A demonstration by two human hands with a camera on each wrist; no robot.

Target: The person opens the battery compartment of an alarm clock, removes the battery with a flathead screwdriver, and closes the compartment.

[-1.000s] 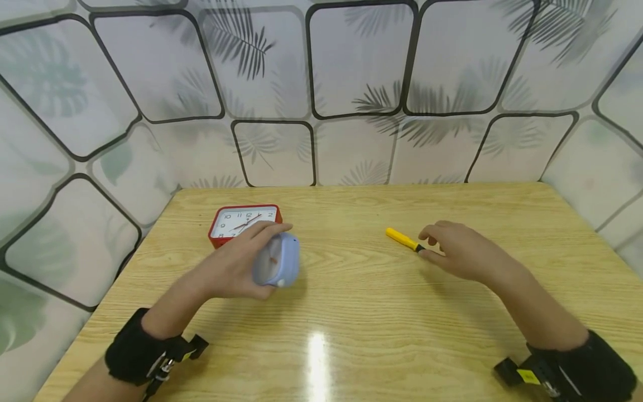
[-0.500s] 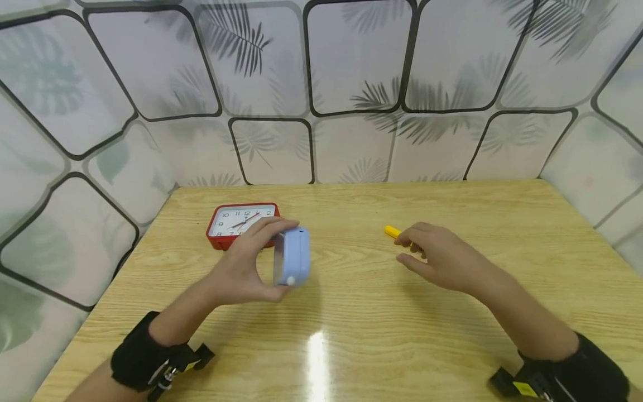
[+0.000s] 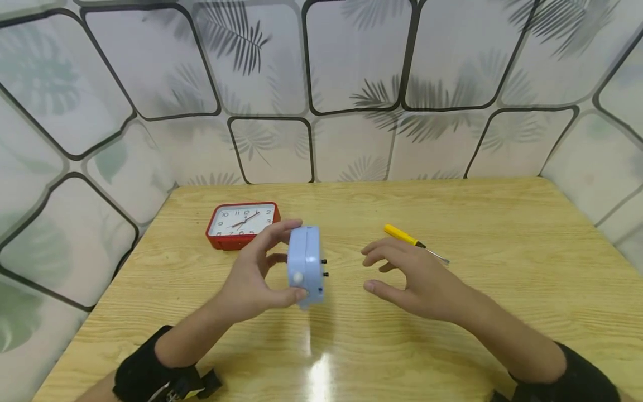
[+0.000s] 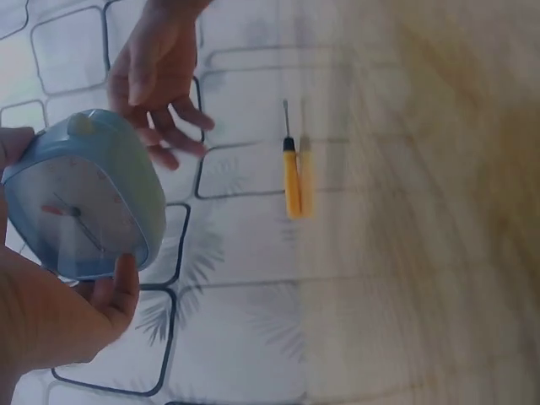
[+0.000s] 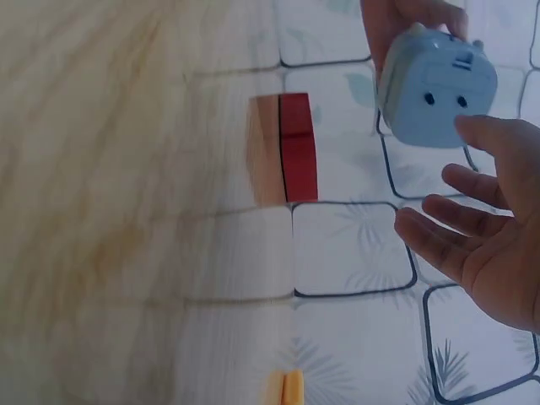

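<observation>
My left hand (image 3: 256, 279) holds a light blue alarm clock (image 3: 305, 262) above the table, thumb at its lower edge and fingers over the top. The clock's white dial (image 4: 76, 211) faces left, as the left wrist view shows. Two black knobs stick out of its back (image 5: 443, 101), which is turned to my right hand. That hand (image 3: 412, 276) hovers to the right of the clock, fingers spread and slightly bent, holding nothing. Beyond it a screwdriver (image 3: 400, 234) with a yellow handle lies on the table, its shaft partly behind the hand in the head view.
A red rectangular clock (image 3: 243, 223) rests on the table at the back left, just beyond my left hand. The wooden table (image 3: 502, 223) reaches back to a patterned curtain (image 3: 351, 139).
My left hand has moved right and turned the blue clock so its back faces right. My right hand has come away from the screwdriver, leftward and nearer to the clock.
</observation>
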